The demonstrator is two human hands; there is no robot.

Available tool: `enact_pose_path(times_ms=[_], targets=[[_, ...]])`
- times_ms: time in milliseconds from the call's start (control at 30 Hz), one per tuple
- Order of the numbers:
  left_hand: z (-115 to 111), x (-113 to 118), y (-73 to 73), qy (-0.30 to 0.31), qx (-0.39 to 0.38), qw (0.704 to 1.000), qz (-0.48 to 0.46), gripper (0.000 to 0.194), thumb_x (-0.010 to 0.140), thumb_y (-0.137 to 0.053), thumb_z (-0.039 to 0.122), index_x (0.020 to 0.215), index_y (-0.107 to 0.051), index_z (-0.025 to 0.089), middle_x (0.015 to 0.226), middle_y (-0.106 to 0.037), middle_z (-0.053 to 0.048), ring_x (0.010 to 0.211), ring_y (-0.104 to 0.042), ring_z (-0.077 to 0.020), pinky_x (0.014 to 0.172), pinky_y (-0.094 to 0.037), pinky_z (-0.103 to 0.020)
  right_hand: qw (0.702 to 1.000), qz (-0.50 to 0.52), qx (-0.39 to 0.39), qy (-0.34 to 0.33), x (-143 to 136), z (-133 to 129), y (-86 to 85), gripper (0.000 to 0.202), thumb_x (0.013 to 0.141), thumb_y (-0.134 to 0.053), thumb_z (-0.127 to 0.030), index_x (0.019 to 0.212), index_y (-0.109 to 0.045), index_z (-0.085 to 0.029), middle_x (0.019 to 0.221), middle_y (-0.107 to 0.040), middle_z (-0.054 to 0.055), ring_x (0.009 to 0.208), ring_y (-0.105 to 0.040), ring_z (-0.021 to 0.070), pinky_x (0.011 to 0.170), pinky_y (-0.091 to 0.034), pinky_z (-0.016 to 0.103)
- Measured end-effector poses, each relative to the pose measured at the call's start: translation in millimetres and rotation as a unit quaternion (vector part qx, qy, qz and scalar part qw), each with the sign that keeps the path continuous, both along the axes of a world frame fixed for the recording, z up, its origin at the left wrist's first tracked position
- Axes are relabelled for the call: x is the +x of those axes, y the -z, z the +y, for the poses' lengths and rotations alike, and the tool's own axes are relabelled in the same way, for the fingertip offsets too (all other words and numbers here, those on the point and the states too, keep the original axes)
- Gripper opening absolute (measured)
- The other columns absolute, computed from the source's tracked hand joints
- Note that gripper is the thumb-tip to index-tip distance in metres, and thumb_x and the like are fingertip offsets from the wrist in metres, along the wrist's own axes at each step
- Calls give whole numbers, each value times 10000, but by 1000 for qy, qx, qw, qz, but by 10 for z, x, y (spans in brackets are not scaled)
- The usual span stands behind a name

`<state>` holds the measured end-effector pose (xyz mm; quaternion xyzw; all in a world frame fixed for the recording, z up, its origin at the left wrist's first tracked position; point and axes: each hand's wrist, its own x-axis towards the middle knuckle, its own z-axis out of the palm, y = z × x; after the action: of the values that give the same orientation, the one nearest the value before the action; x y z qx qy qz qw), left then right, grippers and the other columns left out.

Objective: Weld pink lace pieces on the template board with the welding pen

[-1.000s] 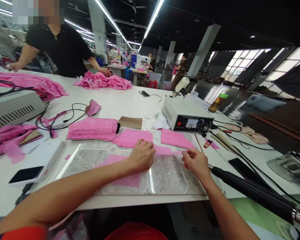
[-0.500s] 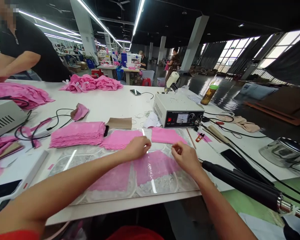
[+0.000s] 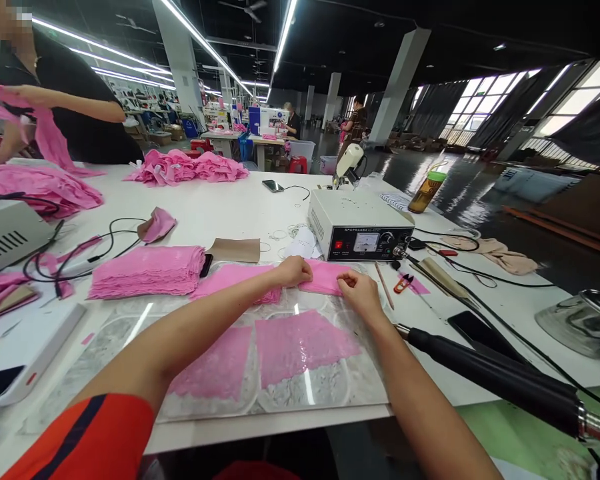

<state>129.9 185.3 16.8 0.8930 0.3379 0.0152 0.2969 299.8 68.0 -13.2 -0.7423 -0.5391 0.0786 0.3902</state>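
My left hand [image 3: 294, 272] is closed, fingertips at the left edge of a pink fabric piece [image 3: 320, 277]. At its right end my right hand [image 3: 361, 293] pinches the same piece between thumb and fingers. Beneath and in front lies a clear, glossy plate [image 3: 325, 390] with rounded outlines. Two more pink pieces, a left one [image 3: 213, 363] and a right one [image 3: 300, 347], show flat at the plate, nearer to me. Left of my hands are a low pile of pink pieces [image 3: 230, 280], partly behind my left forearm, and a taller stack [image 3: 147, 272].
A control box [image 3: 360, 223] stands behind my hands. On the right are a black-handled tool [image 3: 490, 377], orange thread snips [image 3: 403, 283], a phone [image 3: 475, 330] and a glass jar [image 3: 575, 320]. Across the table a co-worker [image 3: 75, 100] stands by heaped pink cloth [image 3: 35, 190].
Both my hands have moved from above the nearer right piece up to the far right piece and closed at its ends. The co-worker has lifted a length of pink cloth.
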Motion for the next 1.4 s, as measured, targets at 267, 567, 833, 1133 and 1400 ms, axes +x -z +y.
enact_pose_path(times_ms=[267, 567, 833, 1133, 1400], targets=[[85, -14, -53, -25, -40, 998, -31, 322, 922, -587, 351, 1162, -585, 137, 1151, -606, -77, 975, -619, -203, 815, -550, -381, 996, -66, 32, -42, -86, -4, -4, 200, 744, -584, -319, 841, -716, -205, 892, -704, 61, 826, -620, 201, 798, -479, 344], [18, 15, -229, -36, -23, 999, -19, 317, 918, -591, 349, 1153, -592, 135, 1165, -604, -75, 1002, -612, -215, 839, -541, -393, 986, -149, 62, -31, -150, 14, 73, 201, 768, -616, -336, 873, -694, -183, 926, -684, 89, 898, -582, 239, 816, -463, 384], [-189, -270, -424, -40, -36, 998, -36, 164, 860, -650, 271, 892, -661, 111, 896, -659, -28, 823, -626, -155, 726, -524, -291, 978, -195, 64, -27, -126, -128, -13, 187, 781, -526, -157, 838, -703, -177, 862, -681, 87, 827, -598, 223, 743, -464, 356], [-885, -964, -332, -12, -100, 994, -50, 109, 680, -612, 171, 615, -693, 139, 633, -613, 5, 616, -551, -109, 535, -382, -192, 926, -280, 107, -230, -241, -892, -3, 191, 879, -517, -179, 932, -699, -198, 872, -690, 58, 803, -618, 188, 713, -504, 326], [-1301, -1060, -167, 28, -65, 996, -47, 180, 642, -546, 51, 506, -633, 130, 646, -561, 7, 537, -467, -72, 520, -313, -214, 899, -294, 96, -308, -309, -1208, -30, 230, 907, -489, -140, 1033, -674, -191, 890, -686, 62, 827, -624, 168, 723, -541, 319]])
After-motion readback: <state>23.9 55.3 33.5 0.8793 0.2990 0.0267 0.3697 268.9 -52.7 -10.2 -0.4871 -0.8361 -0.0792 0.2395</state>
